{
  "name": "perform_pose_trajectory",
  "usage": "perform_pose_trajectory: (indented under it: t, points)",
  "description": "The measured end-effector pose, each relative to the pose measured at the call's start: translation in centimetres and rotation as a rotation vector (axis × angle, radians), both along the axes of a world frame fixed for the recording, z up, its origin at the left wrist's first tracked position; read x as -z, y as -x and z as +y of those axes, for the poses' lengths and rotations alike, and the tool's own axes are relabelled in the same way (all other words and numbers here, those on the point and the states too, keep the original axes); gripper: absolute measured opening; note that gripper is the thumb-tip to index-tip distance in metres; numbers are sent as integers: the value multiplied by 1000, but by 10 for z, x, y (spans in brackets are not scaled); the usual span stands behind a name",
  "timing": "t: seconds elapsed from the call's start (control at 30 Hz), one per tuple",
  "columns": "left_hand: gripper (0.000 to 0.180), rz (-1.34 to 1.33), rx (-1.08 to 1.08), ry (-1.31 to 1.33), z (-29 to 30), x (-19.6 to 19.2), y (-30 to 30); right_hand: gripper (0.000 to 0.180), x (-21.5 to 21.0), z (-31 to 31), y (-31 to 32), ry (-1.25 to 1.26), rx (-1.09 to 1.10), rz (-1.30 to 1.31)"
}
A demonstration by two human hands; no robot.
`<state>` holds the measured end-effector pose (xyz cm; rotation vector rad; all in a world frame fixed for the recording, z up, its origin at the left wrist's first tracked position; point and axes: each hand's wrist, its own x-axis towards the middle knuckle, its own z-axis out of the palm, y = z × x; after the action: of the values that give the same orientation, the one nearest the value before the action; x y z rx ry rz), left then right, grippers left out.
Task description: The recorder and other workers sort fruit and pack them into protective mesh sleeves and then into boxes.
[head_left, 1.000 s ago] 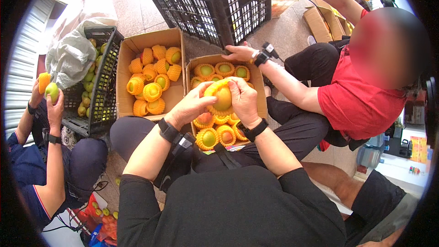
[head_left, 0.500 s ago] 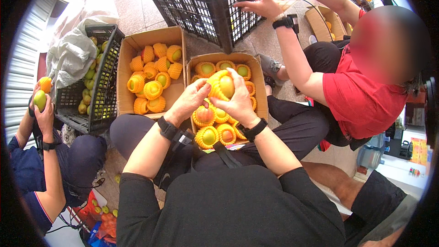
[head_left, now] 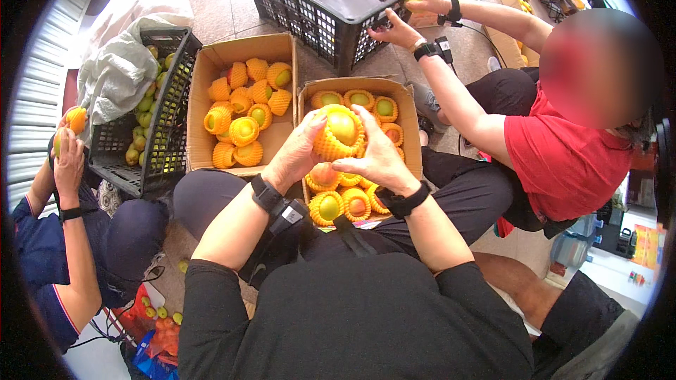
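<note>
My left hand [head_left: 297, 153] and my right hand [head_left: 375, 158] both grip one fruit [head_left: 341, 129] wrapped in a yellow foam net sleeve. I hold it just above a cardboard box [head_left: 410, 109] that sits on my lap. Several more net-wrapped fruits [head_left: 343, 204] lie in that box, partly hidden under my hands. Both wrists wear black bands.
A second cardboard box [head_left: 211, 63] with several wrapped fruits stands at the left. A black crate [head_left: 169, 105] of green fruit with a white sack is further left. A person in red [head_left: 563, 155] grips an empty black crate [head_left: 317, 14]. Another person at left holds a fruit [head_left: 75, 118].
The fruit in my hands has risen a little toward the box's far side. The person in red has moved both hands from my box up to the black crate.
</note>
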<state>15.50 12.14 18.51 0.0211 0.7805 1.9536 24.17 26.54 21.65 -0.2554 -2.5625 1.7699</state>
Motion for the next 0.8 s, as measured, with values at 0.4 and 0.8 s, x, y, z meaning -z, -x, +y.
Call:
perform_pose_trajectory:
  t: [0.4,0.8]
  points:
    - [42,-114,102,-31,2,8,-11,73,23,-24,2,-240,232,215]
    - [41,74,78,-90,-1,8,-5,34,25,-3,-3,1198,369,-100]
